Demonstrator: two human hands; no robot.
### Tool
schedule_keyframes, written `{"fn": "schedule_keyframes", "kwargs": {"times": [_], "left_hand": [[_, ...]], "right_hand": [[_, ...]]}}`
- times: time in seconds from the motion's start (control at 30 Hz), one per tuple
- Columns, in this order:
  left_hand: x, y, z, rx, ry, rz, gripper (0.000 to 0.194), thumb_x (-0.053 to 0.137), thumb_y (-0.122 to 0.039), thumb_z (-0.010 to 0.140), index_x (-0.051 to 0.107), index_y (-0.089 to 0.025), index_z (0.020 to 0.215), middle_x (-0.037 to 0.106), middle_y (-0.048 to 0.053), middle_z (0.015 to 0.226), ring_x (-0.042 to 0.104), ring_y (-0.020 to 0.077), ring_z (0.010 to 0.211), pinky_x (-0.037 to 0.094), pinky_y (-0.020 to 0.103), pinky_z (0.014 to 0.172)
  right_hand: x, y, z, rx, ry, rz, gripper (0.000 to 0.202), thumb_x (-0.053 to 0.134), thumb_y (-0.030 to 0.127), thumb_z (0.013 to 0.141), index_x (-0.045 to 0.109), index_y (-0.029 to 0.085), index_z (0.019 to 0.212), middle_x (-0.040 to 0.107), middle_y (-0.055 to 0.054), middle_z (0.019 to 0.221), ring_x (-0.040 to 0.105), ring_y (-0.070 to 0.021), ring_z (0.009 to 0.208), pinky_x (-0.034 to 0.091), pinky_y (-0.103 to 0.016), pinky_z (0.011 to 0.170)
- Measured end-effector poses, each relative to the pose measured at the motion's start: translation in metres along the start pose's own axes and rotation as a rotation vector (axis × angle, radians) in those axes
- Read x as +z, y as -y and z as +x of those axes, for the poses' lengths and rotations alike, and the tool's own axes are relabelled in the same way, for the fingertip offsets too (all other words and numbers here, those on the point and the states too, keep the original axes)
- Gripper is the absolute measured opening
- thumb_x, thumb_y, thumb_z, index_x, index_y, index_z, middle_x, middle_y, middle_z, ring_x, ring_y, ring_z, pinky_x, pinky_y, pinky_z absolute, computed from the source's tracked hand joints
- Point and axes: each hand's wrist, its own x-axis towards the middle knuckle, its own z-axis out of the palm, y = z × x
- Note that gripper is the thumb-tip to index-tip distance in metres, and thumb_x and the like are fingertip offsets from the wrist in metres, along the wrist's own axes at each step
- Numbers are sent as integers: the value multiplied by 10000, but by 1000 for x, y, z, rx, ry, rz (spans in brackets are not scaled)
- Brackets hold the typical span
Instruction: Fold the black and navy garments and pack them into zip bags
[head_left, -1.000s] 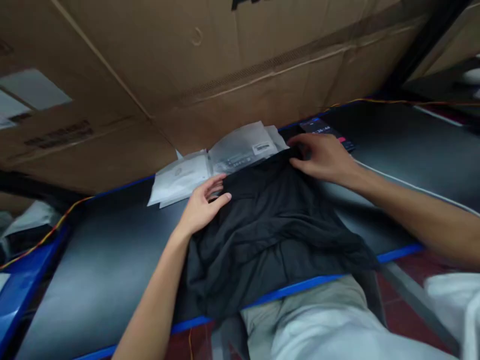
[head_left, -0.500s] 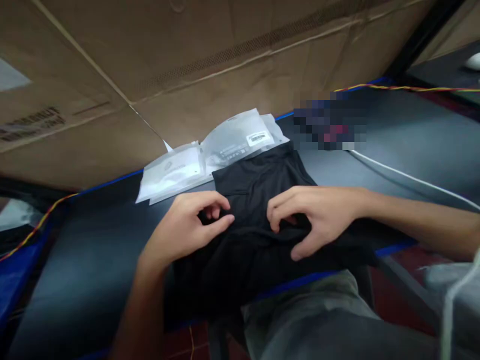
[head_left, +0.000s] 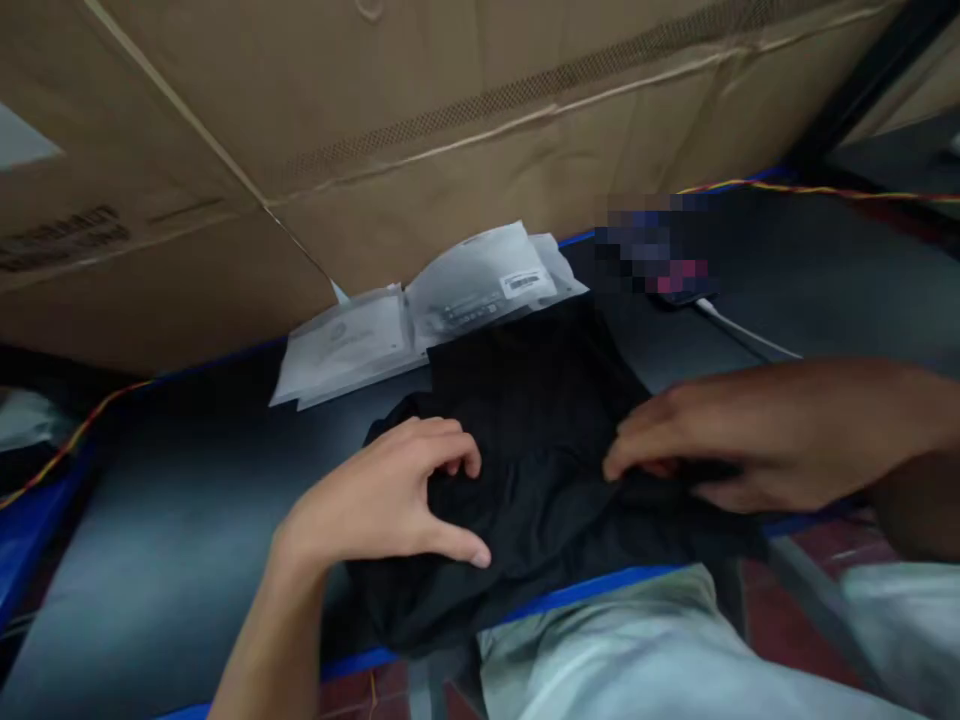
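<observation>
A black garment (head_left: pixel 525 400) lies spread and wrinkled on the dark table, its lower part reaching the table's blue front edge. My left hand (head_left: pixel 390 490) rests on its left side, thumb stretched apart from the curled fingers, with nothing held between them. On the right side of the cloth lies my right hand (head_left: pixel 750 430). Its fingers are bent down onto the fabric, with the thumb apart from them; its underside is partly hidden.
Several white, semi-clear plastic bags (head_left: pixel 480 285) lie behind the garment. A large cardboard box (head_left: pixel 450 120) stands along the back. To the right, a dark blurred-out item (head_left: pixel 660 250) lies beside a white cable (head_left: pixel 750 330). A yellow-red wire (head_left: pixel 825 190) runs behind.
My right hand has moved right across the garment. My left hand has shifted slightly down, its thumb further from the fingers. The garment's left edge now shows above my left hand.
</observation>
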Motion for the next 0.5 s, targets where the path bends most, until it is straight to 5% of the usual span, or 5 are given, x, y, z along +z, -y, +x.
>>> {"fn": "schedule_keyframes", "kwargs": {"times": [0.1,0.23,0.4,0.5], "left_hand": [[-2,4,2,-29,-9,-29,614,786,-676,610,646,-247,1027,619,10,958,579,219,909,442,296,791],[-5,13,5,-98,-91,-33,731,788,-665,620,601,-261,1200,614,45,1105,575,265,1047,454,353,908],[-1,26,4,-104,-127,-33,870,816,-646,591,533,-284,1329,525,91,1313,508,317,1215,419,451,1047],[0,30,3,-87,-144,-30,968,837,-647,551,492,-304,1387,475,105,1393,469,341,1281,393,491,1091]], "right_hand": [[-5,10,2,-106,388,130,546,565,-64,659,744,271,1051,710,-9,806,674,-161,704,508,-214,606],[-1,11,8,-112,542,104,537,676,-41,653,732,252,1100,732,-20,917,689,-168,784,509,-215,651],[15,-7,20,-163,478,285,364,780,359,757,733,165,1061,705,-30,819,635,-124,598,480,-206,547],[20,-11,29,-190,153,329,363,680,418,854,709,158,1105,705,-74,963,677,-145,784,520,-221,690]]}}
